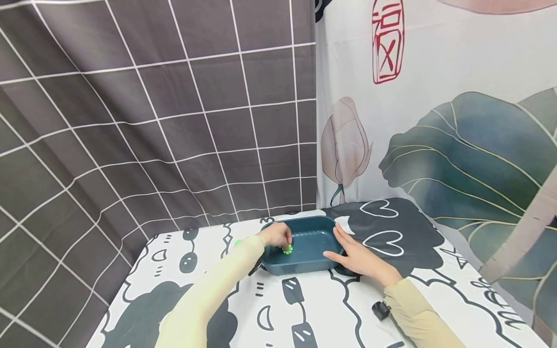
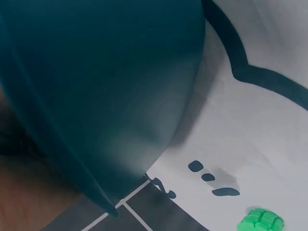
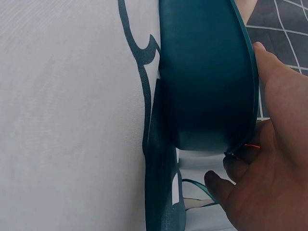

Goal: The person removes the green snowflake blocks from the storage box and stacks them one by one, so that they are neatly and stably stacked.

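A dark blue-green plastic basin [image 1: 300, 267] stands on the patterned cloth. My left hand [image 1: 276, 234] reaches over its left rim, fingertips pointing down at a green toy wheel [image 1: 287, 249] low inside the basin, which they pinch. My right hand [image 1: 359, 253] grips the right end of the basin, thumb over the rim and fingers around the outside, as the right wrist view also shows. A second green wheel with a chunky tread [image 2: 261, 221] lies on the cloth outside the basin, mostly behind my left forearm in the head view. The basin wall hides my left fingers from the left wrist camera.
A white cloth [image 1: 243, 309] with black cartoon prints covers the table. A dark grid-patterned curtain [image 1: 174, 121] hangs behind and to the left, and a flower-printed curtain [image 1: 417, 96] at the right. A small black device [image 1: 381, 310] sits by my right sleeve.
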The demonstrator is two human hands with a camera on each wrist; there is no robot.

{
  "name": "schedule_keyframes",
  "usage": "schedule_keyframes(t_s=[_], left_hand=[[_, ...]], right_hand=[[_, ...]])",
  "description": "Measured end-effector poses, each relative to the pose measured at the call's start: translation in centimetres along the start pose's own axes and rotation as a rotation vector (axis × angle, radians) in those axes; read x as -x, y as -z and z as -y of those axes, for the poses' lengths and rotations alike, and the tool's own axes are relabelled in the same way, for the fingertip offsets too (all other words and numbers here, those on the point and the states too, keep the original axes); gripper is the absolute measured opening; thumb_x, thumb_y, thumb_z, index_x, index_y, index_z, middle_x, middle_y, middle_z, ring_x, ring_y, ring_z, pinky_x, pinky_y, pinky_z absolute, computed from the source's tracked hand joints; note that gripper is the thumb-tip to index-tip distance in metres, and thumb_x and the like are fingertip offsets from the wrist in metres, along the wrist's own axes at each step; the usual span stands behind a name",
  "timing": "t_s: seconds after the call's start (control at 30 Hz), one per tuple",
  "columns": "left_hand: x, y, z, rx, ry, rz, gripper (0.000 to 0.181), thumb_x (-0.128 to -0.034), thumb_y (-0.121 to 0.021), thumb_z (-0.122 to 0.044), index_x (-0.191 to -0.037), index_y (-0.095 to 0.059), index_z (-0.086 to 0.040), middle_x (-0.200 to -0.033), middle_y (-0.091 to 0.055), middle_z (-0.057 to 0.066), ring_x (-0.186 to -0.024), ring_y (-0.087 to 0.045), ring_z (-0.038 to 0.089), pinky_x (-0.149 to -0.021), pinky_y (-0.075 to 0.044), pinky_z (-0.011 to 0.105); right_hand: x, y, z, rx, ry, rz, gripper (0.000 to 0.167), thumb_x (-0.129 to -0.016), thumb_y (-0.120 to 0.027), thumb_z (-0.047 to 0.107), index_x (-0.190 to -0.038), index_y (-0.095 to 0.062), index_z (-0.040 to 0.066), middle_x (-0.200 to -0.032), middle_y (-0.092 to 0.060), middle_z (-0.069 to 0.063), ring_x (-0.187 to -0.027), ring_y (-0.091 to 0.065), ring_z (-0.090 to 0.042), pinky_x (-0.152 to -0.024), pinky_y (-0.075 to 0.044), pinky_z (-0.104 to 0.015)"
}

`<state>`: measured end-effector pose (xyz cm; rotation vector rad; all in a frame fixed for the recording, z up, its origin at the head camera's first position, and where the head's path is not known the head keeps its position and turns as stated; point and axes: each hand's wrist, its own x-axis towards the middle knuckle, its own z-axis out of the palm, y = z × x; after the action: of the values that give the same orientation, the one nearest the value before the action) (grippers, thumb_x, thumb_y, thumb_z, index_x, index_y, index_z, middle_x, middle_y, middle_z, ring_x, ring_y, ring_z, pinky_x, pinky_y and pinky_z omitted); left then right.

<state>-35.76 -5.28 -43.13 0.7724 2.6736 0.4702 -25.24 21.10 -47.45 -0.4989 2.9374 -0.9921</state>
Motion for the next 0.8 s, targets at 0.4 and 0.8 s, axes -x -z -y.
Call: schedule_keyframes(t_s=[0.4,0.8], left_hand=[[0.4,0.9,0.6,0.104,-0.021,-0.005,0.008,-0.0841,-0.069,0.006,-0.085,-0.070,-0.001,-0.076,-0.067,0.003,-0.062,-0.061,0.010,-0.059,-0.053,0.022],[0.4,2.5,0.7,0.304,-0.065,-0.062,0.009,-0.0850,-0.065,0.008,-0.091,-0.071,0.003,-0.076,-0.068,0.003,-0.067,-0.062,0.010,-0.069,-0.059,0.029]], right_hand=[[-0.1,-0.1,-0.2,0.000,0.005,-0.002,0.097,-0.096,-0.055,0.062,-0.157,-0.020,-0.003,-0.167,-0.008,-0.018,-0.149,-0.018,-0.042,-0.114,-0.026,-0.063],[0.0,-0.1,0.0,-0.001,0.004,0.000,0.097,-0.096,-0.055,0.062,-0.157,-0.020,-0.004,-0.167,-0.008,-0.019,-0.150,-0.017,-0.042,-0.115,-0.025,-0.063]])
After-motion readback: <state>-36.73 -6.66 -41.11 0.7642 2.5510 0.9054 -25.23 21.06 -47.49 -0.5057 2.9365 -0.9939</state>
